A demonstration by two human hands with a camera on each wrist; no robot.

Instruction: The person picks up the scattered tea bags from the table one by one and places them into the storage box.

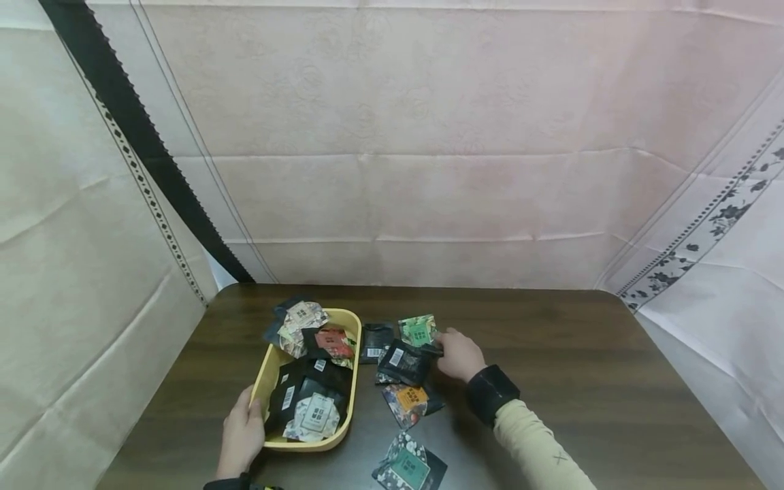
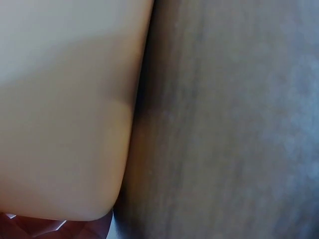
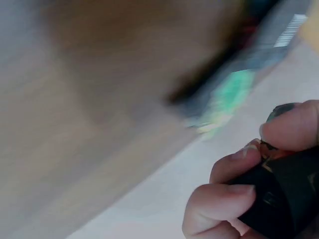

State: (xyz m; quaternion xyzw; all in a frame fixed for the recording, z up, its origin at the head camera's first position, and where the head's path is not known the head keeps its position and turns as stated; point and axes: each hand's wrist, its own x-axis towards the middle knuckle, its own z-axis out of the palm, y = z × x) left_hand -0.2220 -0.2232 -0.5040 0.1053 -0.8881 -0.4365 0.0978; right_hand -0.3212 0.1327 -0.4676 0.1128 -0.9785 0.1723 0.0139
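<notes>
My left hand [image 1: 241,432] grips the near left side of a yellow plastic bin [image 1: 351,415], with the thumb up by the rim. In the left wrist view the bin's smooth wall [image 2: 65,124] fills the left side, and fingers show beneath its edge. Several black sachets with printed labels lie in the bin, such as one with a white label [image 1: 315,415] and one with a red label [image 1: 333,340]. My right hand [image 1: 461,355] pinches a black sachet [image 3: 279,191] between thumb and fingers, over a loose pile of sachets right of the bin.
In the pile are a green-labelled sachet [image 1: 418,331], a black one with a barcode [image 1: 404,363] and an orange-labelled one [image 1: 409,401]. Nearer the front lies a teal-labelled sachet [image 1: 410,466]. The dark wooden table [image 1: 582,395] meets a pale cloth [image 1: 429,204] behind.
</notes>
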